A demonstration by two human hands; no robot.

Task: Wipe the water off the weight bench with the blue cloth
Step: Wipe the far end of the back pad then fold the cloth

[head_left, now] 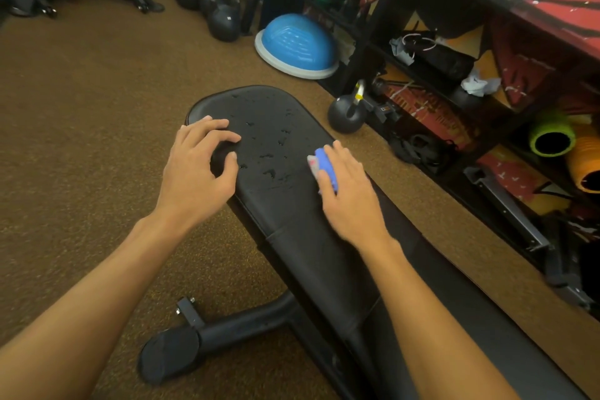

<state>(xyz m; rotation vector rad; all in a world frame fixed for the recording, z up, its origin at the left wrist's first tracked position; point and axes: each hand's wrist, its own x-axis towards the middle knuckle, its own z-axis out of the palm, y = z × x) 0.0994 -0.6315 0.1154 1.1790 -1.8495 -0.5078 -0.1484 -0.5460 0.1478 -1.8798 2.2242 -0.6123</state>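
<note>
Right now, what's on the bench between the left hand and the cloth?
Head view: only water droplets on the black bench pad between the left hand and the blue cloth under the right hand.

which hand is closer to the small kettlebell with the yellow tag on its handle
Right. The right hand, pressing the blue cloth, sits just below-left of the kettlebell; the left hand is across the weight bench.
</note>
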